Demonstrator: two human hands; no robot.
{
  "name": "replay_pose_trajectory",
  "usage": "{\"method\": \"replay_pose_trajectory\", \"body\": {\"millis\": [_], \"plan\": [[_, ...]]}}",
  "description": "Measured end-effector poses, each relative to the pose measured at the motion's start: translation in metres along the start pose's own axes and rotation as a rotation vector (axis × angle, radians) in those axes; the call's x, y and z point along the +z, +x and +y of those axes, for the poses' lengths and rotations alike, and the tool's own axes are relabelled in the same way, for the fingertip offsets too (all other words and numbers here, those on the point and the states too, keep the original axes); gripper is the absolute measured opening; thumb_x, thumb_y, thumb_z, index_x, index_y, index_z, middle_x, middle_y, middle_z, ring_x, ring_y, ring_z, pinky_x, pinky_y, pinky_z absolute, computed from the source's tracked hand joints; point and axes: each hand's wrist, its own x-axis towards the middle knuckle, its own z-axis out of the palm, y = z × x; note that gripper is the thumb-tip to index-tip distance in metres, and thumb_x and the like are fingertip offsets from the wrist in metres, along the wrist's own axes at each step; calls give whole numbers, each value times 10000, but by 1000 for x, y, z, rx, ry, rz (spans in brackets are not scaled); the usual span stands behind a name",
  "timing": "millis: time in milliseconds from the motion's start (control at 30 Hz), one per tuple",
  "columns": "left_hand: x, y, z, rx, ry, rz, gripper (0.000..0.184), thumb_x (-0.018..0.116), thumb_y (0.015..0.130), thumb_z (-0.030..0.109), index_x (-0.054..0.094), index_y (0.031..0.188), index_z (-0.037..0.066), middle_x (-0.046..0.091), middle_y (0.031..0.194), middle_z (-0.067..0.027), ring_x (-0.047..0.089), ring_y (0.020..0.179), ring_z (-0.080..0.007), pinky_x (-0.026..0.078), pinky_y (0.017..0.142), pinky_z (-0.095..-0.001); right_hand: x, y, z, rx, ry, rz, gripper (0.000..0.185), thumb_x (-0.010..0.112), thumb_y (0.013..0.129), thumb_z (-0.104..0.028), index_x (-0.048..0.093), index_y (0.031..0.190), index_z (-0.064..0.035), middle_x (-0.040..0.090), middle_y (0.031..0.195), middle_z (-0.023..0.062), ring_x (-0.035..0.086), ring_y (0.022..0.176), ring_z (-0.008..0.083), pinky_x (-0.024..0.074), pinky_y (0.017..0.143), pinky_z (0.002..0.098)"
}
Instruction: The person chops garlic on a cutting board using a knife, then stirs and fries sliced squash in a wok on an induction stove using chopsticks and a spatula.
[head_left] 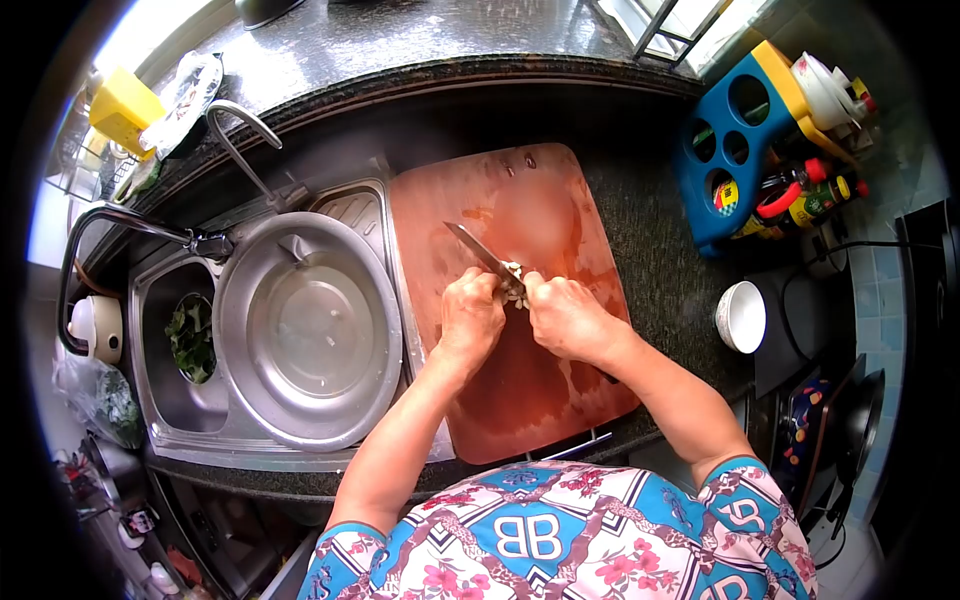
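Pale chopped pieces (pixel 516 296) near the middle of a reddish-brown cutting board (pixel 530 400), in a small cluster between both hands and against the blade of a knife (pixel 474 246). Blade aslant, tip toward the far left of the board; dark end of the handle just visible beneath the right forearm. Right hand (pixel 566 312) clenched about the knife, much of the handle hidden beneath it. Left hand (pixel 473 312) with fingers curled in beside blade and pieces; cannot tell whether grasping anything or merely resting there. Board surface wet in patches, with small dark bits near the far edge. To the left, close beside the board, a large metal basin (pixel 320 425) of water, set over a steel sink (pixel 207 405); in the left compartment of the latter, dark green leaves (pixel 192 345). Behind the basin, a slender curved tap (pixel 238 160). To the right, on the dark countertop (pixel 660 260), a white bowl (pixel 742 318), well apart from the hands; farther back, a blue rack (pixel 700 185) with bottles (pixel 825 203) at its right. At the near edge, a patterned shirt (pixel 525 535) in blue, white and pink.
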Motion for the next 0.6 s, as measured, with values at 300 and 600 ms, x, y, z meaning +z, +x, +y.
{"method": "replay_pose_trajectory", "body": {"millis": [300, 600], "plan": [[0, 0, 2, 42, -61, 41, 76, 590, 682, -13, 642, 738, -12, 590, 697, -164, 598, 667, -311, 480, 601, -366, 7, -6, 10, -74, 77, 11, 101, 438, 773, -2, 443, 842, 73, 528, 591, 286, 549, 593, 451, 453, 554, 494], [-9, -1, 2, -3, -58, 10, 76, 595, 672, -10, 645, 729, -12, 595, 692, -159, 597, 642, -312, 480, 598, -364, 0, -5, 10, -43, 115, 12, 109, 445, 763, 4, 458, 853, 63, 534, 614, 291, 549, 623, 458, 452, 571, 492]]}}
